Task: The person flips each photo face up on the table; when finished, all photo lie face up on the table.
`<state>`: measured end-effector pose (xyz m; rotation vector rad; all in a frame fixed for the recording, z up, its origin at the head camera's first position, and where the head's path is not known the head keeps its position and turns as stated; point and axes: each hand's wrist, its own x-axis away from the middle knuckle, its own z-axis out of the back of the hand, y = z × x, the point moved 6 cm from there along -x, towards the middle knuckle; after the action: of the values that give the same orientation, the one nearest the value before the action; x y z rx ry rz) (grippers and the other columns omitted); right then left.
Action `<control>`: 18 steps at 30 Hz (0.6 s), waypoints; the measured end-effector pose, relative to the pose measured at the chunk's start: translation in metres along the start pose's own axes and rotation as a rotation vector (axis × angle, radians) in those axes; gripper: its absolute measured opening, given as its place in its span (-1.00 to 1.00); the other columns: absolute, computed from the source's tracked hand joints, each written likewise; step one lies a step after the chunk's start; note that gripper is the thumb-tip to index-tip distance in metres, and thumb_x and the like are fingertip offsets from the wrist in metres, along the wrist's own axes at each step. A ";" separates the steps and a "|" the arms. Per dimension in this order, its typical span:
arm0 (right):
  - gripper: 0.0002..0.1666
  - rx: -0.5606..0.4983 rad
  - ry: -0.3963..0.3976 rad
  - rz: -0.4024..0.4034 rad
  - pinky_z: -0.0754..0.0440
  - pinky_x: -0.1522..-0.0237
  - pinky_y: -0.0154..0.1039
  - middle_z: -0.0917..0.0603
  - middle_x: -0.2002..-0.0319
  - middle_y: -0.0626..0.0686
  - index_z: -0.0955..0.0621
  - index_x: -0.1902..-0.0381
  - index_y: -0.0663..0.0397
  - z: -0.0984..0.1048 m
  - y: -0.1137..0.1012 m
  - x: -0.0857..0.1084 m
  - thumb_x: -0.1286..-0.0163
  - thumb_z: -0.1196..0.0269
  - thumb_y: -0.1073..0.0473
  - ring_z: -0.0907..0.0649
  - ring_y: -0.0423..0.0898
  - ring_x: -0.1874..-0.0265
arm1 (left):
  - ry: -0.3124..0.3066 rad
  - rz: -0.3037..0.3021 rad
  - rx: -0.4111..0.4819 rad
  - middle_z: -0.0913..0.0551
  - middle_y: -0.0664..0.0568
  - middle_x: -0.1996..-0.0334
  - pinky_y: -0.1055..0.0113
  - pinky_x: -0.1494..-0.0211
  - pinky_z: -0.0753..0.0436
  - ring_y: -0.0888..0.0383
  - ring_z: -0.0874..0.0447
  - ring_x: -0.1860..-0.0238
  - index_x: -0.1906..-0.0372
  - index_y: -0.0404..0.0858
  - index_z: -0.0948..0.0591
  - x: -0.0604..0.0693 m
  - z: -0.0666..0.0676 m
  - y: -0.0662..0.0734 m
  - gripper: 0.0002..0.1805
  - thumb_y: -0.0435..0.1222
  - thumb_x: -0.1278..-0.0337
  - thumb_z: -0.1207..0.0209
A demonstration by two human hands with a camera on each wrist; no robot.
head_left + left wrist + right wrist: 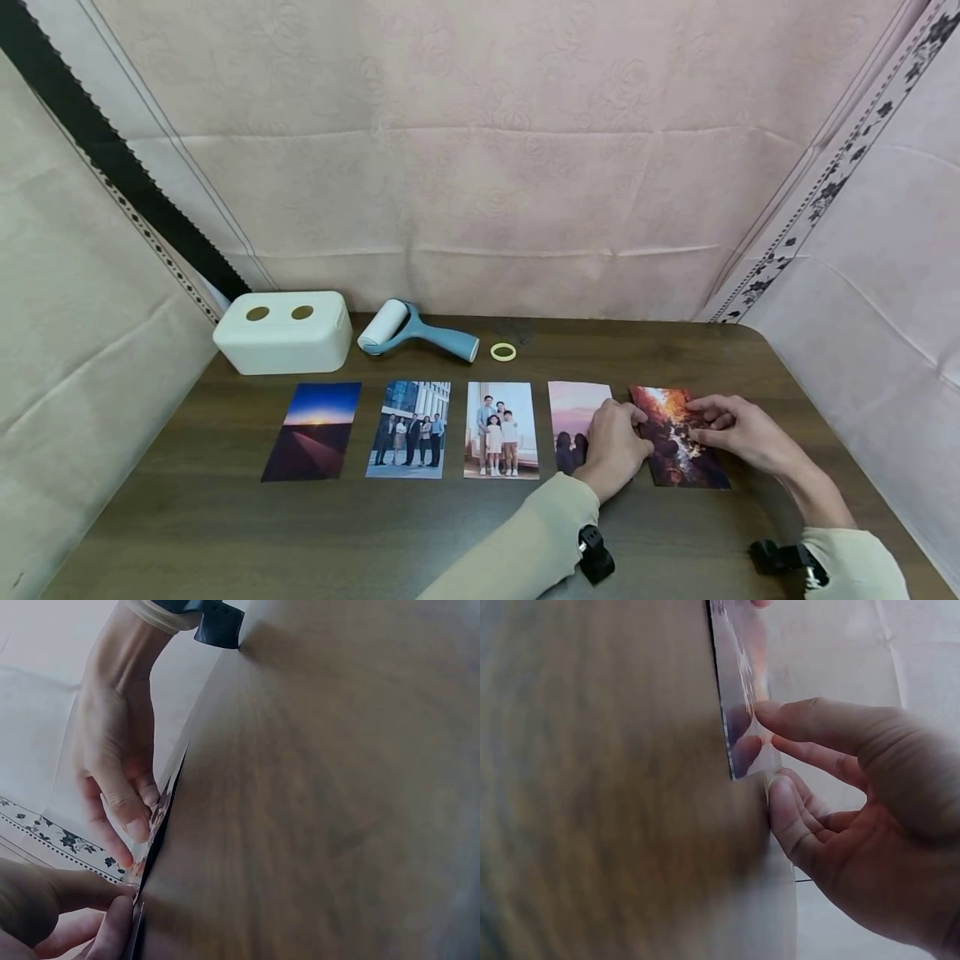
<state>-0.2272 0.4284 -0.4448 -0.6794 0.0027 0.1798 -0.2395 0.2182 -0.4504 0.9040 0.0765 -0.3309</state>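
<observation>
An autumn-coloured photo (678,467) lies at the right end of a row of photos, between both hands. My left hand (613,442) reaches over the pink photo (573,400) with two feet in it. Its finger and thumb pinch the left edge of the autumn photo (156,844), as the left wrist view shows. At the opposite side my right hand (738,429) touches that photo, thumb on its face and finger apart from the thumb. In the right wrist view the glossy photo (742,754) mirrors the fingertips. The left hand hides part of the pink photo.
Further left lie a family photo (501,433), a group photo (408,433) and a sunset photo (315,433). Behind them stand a white box with two holes (285,350), a blue lint roller (442,337) and a yellow-green ring (503,352). Cloth walls (487,208) enclose the table (300,533).
</observation>
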 end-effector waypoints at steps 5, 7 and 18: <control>-0.56 0.013 -0.016 -0.024 -0.55 0.27 -0.24 -0.65 0.15 0.11 -0.67 -0.18 0.32 0.000 0.003 -0.002 -0.43 -0.46 0.22 -0.57 -0.09 0.28 | -0.029 0.024 0.004 -0.56 0.16 0.32 0.46 0.13 -0.57 0.28 -0.55 0.25 0.21 -0.17 -0.82 -0.002 -0.004 0.001 -0.71 -0.38 0.11 -0.64; -0.56 0.023 -0.017 -0.030 -0.55 0.28 -0.24 -0.65 0.15 0.12 -0.66 -0.17 0.35 0.001 0.005 -0.002 -0.42 -0.46 0.23 -0.57 -0.08 0.29 | -0.041 0.008 0.013 -0.58 0.17 0.31 0.48 0.12 -0.57 0.30 -0.56 0.24 0.19 -0.17 -0.82 -0.002 -0.005 0.003 -0.72 -0.38 0.07 -0.63; -0.52 0.057 0.014 -0.092 -0.60 0.28 -0.22 -0.65 0.08 0.16 -0.62 -0.22 0.33 0.014 0.001 0.001 -0.48 -0.43 0.16 -0.63 -0.06 0.23 | -0.102 -0.202 -0.073 -0.64 0.12 0.11 0.56 0.16 -0.51 0.37 -0.54 0.24 0.02 -0.12 -0.79 -0.008 0.035 0.022 -0.76 -0.26 -0.23 -0.49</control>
<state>-0.2273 0.4379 -0.4346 -0.6226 -0.0103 0.0860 -0.2431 0.2058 -0.4108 0.8071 0.0852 -0.5584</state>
